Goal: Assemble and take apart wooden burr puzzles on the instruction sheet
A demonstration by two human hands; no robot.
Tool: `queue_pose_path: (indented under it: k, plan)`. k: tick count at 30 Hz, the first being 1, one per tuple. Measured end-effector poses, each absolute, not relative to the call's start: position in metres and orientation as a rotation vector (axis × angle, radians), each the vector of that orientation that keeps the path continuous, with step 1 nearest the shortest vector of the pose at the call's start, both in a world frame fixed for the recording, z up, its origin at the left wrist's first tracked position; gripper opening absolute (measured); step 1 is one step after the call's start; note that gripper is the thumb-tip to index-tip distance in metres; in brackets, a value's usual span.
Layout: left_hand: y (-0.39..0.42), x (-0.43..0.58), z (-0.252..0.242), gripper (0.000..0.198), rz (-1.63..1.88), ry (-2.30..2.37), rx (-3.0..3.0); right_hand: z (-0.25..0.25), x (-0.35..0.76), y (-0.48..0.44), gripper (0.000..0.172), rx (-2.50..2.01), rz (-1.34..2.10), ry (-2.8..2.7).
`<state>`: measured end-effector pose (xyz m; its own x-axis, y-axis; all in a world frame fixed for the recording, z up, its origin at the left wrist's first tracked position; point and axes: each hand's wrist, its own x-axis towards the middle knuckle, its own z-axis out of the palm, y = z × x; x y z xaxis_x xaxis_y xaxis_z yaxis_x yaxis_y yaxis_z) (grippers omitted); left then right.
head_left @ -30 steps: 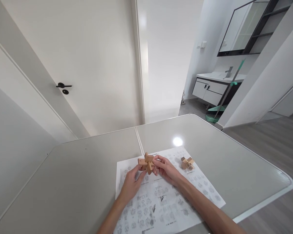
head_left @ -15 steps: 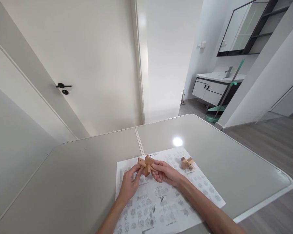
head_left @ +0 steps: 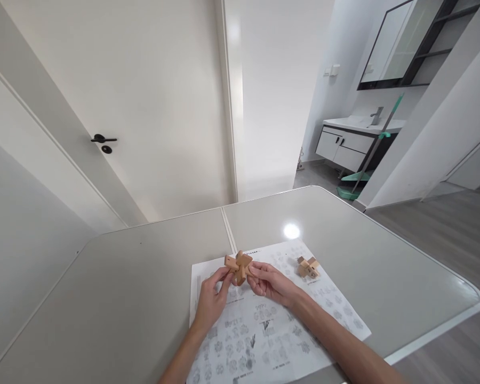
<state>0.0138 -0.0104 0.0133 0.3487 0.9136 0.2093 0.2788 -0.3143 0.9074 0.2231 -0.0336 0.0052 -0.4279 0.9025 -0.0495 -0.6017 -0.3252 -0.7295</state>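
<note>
At the upper right of the frame, the cabinet (head_left: 344,146) has its doors closed, hiding whatever it holds. The sink (head_left: 354,124) sits on it, seen too low to show its bowl. A green dustpan (head_left: 347,193) stands on the floor with its long pole across the cabinet's right side; its contents are too small to tell. The mirror (head_left: 390,45) hangs above.

At lower centre, the left hand (head_left: 213,298) pinches one side of a wooden puzzle (head_left: 240,266), and the right hand (head_left: 275,285) grips the other side. It is over the far edge of a printed sheet (head_left: 272,330), which lies on the table (head_left: 116,298). Hands and right forearm cover parts of the print. A second puzzle (head_left: 309,268) rests on the sheet's upper right, near the right hand.
</note>
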Motion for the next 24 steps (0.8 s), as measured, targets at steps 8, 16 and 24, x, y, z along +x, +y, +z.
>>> queue_pose_path:
  k: [8, 16, 24]
  plan:
    - [-0.0103, 0.0135, 0.0184, 0.032, 0.981, 1.043, 1.718, 0.0073, 0.2220, -0.0348, 0.040, -0.575, 1.915, -0.784]
    - [-0.0125, 0.0137, 0.0222, 0.032, 0.966, 1.043, 1.735, 0.0105, 0.2213, -0.0373, 0.039, -0.564, 1.910, -0.786]
    - [-0.0109, 0.0145, 0.0202, 0.034, 0.968, 1.027, 1.732, 0.0104, 0.2201, -0.0368, 0.041, -0.556, 1.887, -0.789]
